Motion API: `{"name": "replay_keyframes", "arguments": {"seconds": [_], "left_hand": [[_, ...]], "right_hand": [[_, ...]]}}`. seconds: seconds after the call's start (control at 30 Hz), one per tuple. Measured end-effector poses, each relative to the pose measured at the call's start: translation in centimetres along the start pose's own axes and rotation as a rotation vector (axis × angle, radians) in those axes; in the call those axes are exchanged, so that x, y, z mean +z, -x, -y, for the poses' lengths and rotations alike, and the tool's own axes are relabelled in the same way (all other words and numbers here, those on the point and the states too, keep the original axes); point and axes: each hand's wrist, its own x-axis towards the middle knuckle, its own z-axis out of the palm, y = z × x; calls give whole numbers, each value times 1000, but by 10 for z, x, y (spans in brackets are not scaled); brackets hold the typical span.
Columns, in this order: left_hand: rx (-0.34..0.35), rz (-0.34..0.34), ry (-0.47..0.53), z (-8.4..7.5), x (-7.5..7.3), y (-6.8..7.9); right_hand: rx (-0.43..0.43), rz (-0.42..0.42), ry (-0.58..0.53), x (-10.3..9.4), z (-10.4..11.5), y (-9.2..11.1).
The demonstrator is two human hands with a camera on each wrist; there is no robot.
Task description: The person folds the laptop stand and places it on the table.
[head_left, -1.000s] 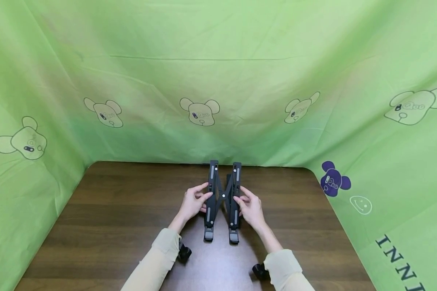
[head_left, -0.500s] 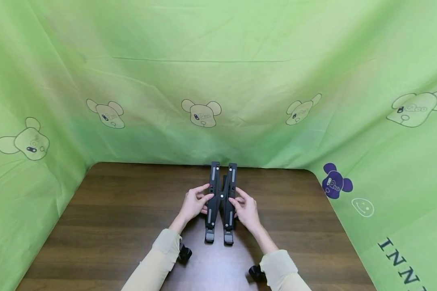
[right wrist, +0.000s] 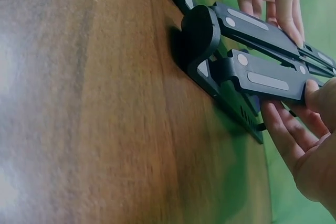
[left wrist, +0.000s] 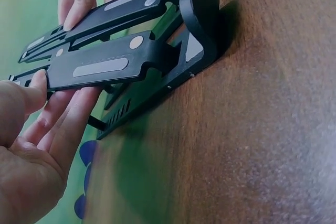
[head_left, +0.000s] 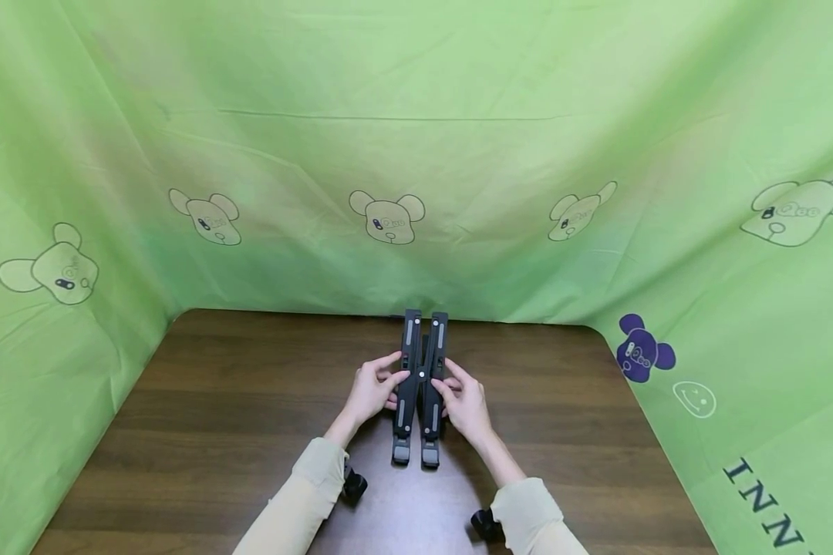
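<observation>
A black folding laptop stand [head_left: 408, 401] stands near the back edge of the table, its two long arms almost side by side and joined by a pivot in the middle. Grey pads and round studs line the arms, and hooked lips show at the near ends in both wrist views. My left hand [head_left: 373, 389] pinches the left arm of the stand, thumb on top and fingers beneath. On the other side my right hand [head_left: 468, 401] grips the right arm [right wrist: 268, 80] in the same way. The lower struts are partly hidden under the arms.
The stand is on a brown wood-grain table [head_left: 250, 432]. A green cloth [head_left: 389, 154] with printed mouse-like heads hangs behind the table and along both sides. Dark wrist cameras sit at both cuffs, the left camera [head_left: 354, 486] close over the table.
The stand's two arms have come closer together, from a wide X to a narrow one. My right hand has moved left with the right arm; my left hand has stayed nearly in place.
</observation>
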Motion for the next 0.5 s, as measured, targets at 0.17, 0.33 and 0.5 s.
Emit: {"name": "replay_keyframes", "arguments": {"seconds": [0.17,0.33,0.5], "left_hand": [[11,4,7,1,0,0],[25,-1,8,2,1,0],[21,-13,4,4,1,0]], "right_hand": [[-12,11,0,5,-1,0],[-19,18,-9,9,-1,1],[-24,27,-15,13,2,2]]}}
